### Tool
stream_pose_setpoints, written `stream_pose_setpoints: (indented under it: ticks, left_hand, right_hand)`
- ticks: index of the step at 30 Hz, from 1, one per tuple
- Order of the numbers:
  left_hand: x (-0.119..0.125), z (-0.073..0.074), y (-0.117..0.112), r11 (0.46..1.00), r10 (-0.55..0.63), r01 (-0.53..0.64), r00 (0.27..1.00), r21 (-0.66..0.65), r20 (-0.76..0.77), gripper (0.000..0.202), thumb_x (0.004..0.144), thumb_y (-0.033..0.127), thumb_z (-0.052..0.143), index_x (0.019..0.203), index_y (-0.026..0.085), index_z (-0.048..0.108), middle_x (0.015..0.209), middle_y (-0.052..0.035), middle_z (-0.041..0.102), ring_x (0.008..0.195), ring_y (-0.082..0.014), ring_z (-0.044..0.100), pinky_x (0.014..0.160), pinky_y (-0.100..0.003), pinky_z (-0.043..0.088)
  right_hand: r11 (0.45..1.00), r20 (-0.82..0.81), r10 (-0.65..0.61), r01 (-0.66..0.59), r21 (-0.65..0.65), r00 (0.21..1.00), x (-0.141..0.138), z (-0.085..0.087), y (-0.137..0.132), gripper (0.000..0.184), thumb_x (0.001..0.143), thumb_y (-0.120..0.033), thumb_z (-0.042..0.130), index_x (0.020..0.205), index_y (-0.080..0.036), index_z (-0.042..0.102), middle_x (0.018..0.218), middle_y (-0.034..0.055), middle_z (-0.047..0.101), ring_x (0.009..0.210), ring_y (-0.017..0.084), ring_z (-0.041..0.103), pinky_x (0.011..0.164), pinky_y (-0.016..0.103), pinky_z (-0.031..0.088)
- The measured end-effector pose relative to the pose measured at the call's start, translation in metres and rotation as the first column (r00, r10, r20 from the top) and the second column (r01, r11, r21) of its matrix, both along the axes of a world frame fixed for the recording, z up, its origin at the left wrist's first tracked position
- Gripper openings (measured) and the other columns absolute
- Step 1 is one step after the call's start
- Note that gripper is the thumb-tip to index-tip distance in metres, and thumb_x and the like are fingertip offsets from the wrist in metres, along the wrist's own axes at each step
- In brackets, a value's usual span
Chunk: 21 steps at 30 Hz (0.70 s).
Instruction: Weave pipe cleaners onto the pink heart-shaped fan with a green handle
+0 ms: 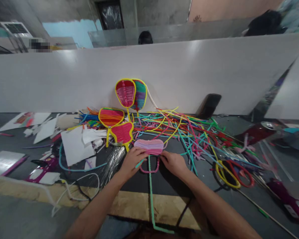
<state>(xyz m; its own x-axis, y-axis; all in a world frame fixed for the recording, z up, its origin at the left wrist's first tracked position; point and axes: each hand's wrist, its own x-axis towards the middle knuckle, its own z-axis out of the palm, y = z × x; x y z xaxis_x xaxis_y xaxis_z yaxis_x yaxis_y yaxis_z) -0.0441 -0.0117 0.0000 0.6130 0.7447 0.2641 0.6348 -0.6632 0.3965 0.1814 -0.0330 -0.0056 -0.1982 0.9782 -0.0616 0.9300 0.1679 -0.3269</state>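
Observation:
Both hands meet at a small pink woven fan piece (149,146) lying on the dark table (204,176). My left hand (132,160) has its fingers curled on the piece's lower left edge. My right hand (173,162) pinches its lower right edge. A pink loop (149,170) hangs from the piece between the hands. A long teal strip (151,196) runs from under the piece toward me, past the table's front edge.
Finished fans: two upright against the white partition (129,93), two lying flat (114,123). A heap of coloured strips (189,132) spreads to the right. White paper scraps (74,146), a dark phone (209,105), a red can (257,132) and scissors (235,174) lie about.

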Motion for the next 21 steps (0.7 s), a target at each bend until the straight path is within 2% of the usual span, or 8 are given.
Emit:
stream_pose_setpoints:
  ticks: [4,8,10,12,14,16,17,21]
  left_hand:
    - [0.0,-0.011,0.009,0.998,0.027,-0.028,0.999,0.059,0.019,0.024,0.087,0.025,0.048,0.102,0.027,0.066,0.116,-0.0024,0.065,0.119,-0.022,0.047,0.1,-0.043,0.036]
    - [-0.001,-0.026,0.014,0.991,0.117,-0.125,0.982,0.045,0.147,0.022,0.088,0.029,0.048,0.097,0.024,0.067,0.104,-0.0025,0.07,0.109,-0.0187,0.057,0.096,-0.038,0.041]
    - [-0.001,-0.03,0.014,0.989,0.121,-0.133,0.978,0.063,0.172,0.021,0.087,0.031,0.05,0.096,0.023,0.068,0.1,-0.0034,0.071,0.105,-0.0186,0.059,0.094,-0.037,0.043]
    - [-0.001,-0.032,0.015,0.986,0.126,-0.142,0.976,0.083,0.177,0.02,0.086,0.032,0.052,0.094,0.022,0.069,0.097,-0.0038,0.072,0.103,-0.019,0.06,0.092,-0.037,0.044]
    - [-0.003,-0.033,0.015,0.984,0.123,-0.144,0.975,0.102,0.185,0.019,0.085,0.031,0.054,0.094,0.023,0.069,0.096,-0.0036,0.072,0.104,-0.0194,0.06,0.092,-0.038,0.044]
    - [-0.005,-0.034,0.017,0.987,0.09,-0.112,0.979,0.115,0.184,0.019,0.085,0.029,0.054,0.096,0.023,0.068,0.097,-0.003,0.073,0.105,-0.0196,0.059,0.092,-0.038,0.044]
    - [-0.006,-0.034,0.018,0.99,0.064,-0.085,0.982,0.117,0.176,0.02,0.085,0.029,0.054,0.098,0.024,0.068,0.098,-0.0027,0.072,0.106,-0.0197,0.059,0.092,-0.038,0.044]
    - [-0.007,-0.036,0.022,0.995,-0.004,-0.01,0.989,0.098,0.147,0.02,0.085,0.027,0.052,0.097,0.025,0.068,0.103,-0.0013,0.071,0.108,-0.0189,0.058,0.094,-0.038,0.041]
  right_hand:
    - [0.998,-0.163,0.035,-0.043,-0.045,0.986,0.011,0.002,0.003,0.023,0.085,-0.029,0.051,0.106,-0.027,0.061,0.096,0.0033,0.071,0.087,0.02,0.066,0.068,0.025,0.043]
    - [0.987,-0.47,0.029,-0.1,-0.127,0.882,0.043,0.004,0.011,0.019,0.077,-0.027,0.058,0.095,-0.023,0.063,0.087,0.003,0.069,0.081,0.018,0.063,0.07,0.028,0.045]
    - [0.973,-0.639,-0.04,-0.114,-0.198,0.768,0.057,0.002,0.015,0.017,0.076,-0.031,0.059,0.089,-0.02,0.062,0.079,0.0019,0.066,0.068,0.016,0.06,0.063,0.027,0.045]
    - [0.958,-0.782,-0.118,-0.138,-0.252,0.612,0.063,-0.001,0.017,0.021,0.075,-0.035,0.061,0.089,-0.019,0.061,0.07,-0.0011,0.061,0.059,0.012,0.055,0.057,0.024,0.043]
    - [0.955,-0.876,-0.151,-0.16,-0.248,0.458,0.058,-0.005,0.017,0.027,0.074,-0.036,0.064,0.094,-0.02,0.059,0.069,-0.003,0.058,0.058,0.011,0.054,0.056,0.023,0.043]
    - [0.966,-0.914,-0.127,-0.161,-0.202,0.385,0.047,-0.011,0.015,0.029,0.075,-0.035,0.063,0.099,-0.021,0.058,0.073,-0.0024,0.059,0.062,0.012,0.055,0.059,0.025,0.045]
    - [0.975,-0.907,-0.096,-0.146,-0.169,0.41,0.04,-0.014,0.015,0.027,0.076,-0.034,0.061,0.1,-0.021,0.058,0.075,-0.0013,0.06,0.065,0.013,0.057,0.061,0.026,0.046]
    - [0.994,-0.709,0.108,-0.087,0.065,0.697,0.023,-0.022,0.012,0.018,0.081,-0.026,0.053,0.095,-0.02,0.063,0.091,0.006,0.066,0.086,0.019,0.061,0.078,0.033,0.046]
